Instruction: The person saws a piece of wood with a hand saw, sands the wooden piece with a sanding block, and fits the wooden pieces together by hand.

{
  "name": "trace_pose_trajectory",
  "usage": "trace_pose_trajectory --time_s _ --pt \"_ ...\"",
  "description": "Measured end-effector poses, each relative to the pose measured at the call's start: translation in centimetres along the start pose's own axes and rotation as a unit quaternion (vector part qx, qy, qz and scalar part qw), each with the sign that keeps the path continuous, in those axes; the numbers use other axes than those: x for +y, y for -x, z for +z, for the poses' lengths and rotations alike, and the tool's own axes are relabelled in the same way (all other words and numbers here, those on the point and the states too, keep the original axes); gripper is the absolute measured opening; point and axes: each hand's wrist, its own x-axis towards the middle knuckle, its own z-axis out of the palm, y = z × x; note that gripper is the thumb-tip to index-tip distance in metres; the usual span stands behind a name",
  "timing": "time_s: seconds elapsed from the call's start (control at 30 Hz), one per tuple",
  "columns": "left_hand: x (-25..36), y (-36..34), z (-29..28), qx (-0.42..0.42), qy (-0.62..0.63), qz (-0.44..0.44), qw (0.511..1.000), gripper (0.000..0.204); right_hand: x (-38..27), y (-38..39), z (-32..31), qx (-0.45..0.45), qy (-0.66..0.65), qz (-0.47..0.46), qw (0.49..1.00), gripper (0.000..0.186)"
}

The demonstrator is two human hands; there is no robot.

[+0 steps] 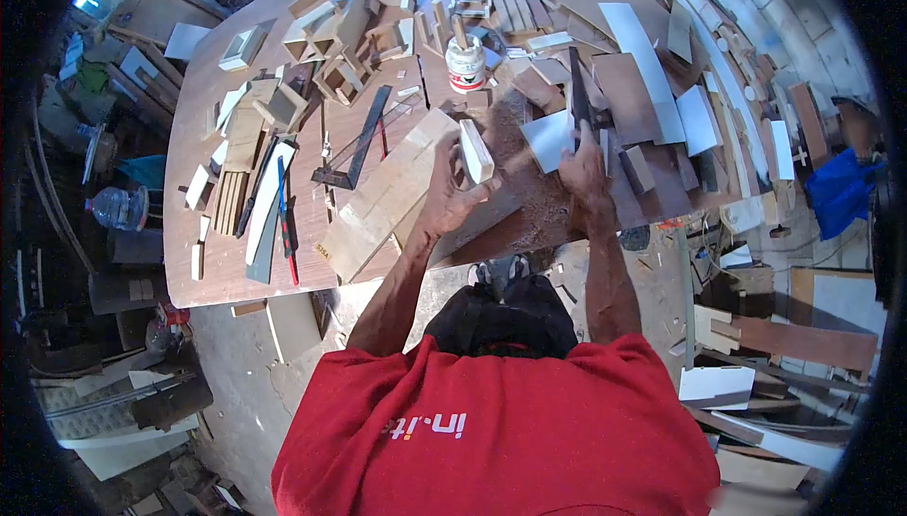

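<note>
While in left fingers (444, 161), block (475, 153)

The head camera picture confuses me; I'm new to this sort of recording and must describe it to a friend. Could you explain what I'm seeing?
There is no robot here, only a person in a red shirt working bare-handed. The single picture comes from a fisheye camera worn on the head, looking down, so straight edges bend toward the rim; picture left is the person's left.

The left hand holds a small white-faced wood piece. The right hand grips a long dark tool; I can't tell its exact kind.

On the brown table lie a wide board, a dark L-shaped square, small wooden boxes, sawdust and many offcuts. A white jar stands toward the far side.
</note>
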Motion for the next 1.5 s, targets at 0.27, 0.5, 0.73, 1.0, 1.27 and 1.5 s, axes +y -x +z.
trace_pose_trajectory --time_s 0.27,0.5,0.73,1.0,1.27,1.5 --pt "1.3 0.2 -0.5 0.038 0.316 -0.11 0.942 0.05 -5.8 1.3 0.0 -0.26 -0.414 0.016 0.872 0.046" --pt "2.2 -0.9 0.1 0.081 0.274 -0.111 0.952 0.043 -7.3 1.9 -0.6 -0.206 -0.411 0.016 0.888 0.033" --pt "0.5 -1.8 1.1 0.089 0.26 -0.108 0.955 0.043 -7.5 1.1 -2.1 -0.191 -0.424 -0.004 0.885 0.028" --pt "0.8 -3.5 3.6 0.139 0.336 -0.085 0.928 0.036 -9.2 3.0 -2.1 0.02 -0.264 -0.186 0.946 0.025" --pt "1.2 -4.0 3.1 0.129 0.325 -0.153 0.924 0.047 -11.1 3.5 -2.5 0.034 -0.239 -0.276 0.93 0.03" --pt "1.3 -3.6 2.5 0.058 0.334 -0.217 0.915 0.054 -10.6 4.1 -2.3 -0.011 -0.248 -0.264 0.932 0.039"
